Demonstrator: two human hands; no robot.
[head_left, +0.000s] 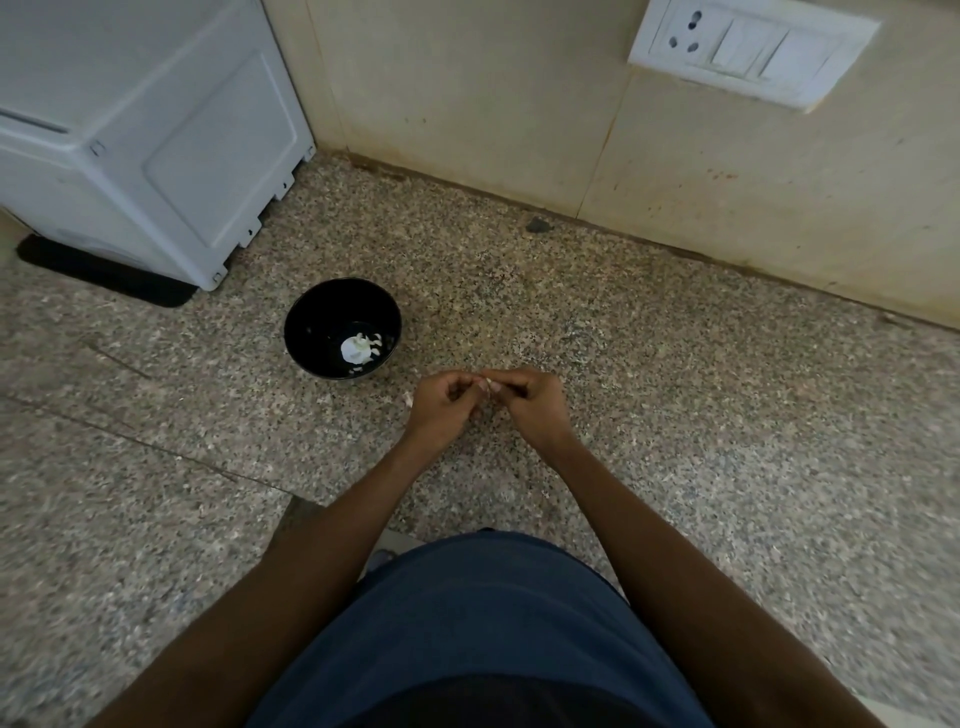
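The round, glossy black bowl (317, 322) is sitting on the speckled stone surface (675, 389) with a little heap of white pieces (358, 349) lying at the bottom. Just right of it and nearer the body, the left hand (441, 405) and right hand (535, 405) are meeting above the surface, both sets of fingers curling in and pinching a small pale piece (490, 385) between them. A boxy white appliance (145, 135) is standing at the back left.

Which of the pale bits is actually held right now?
The small pale piece pinched between the left hand and right hand. The other pieces lie in the black bowl, and one scrap sits on the counter beside the left hand.
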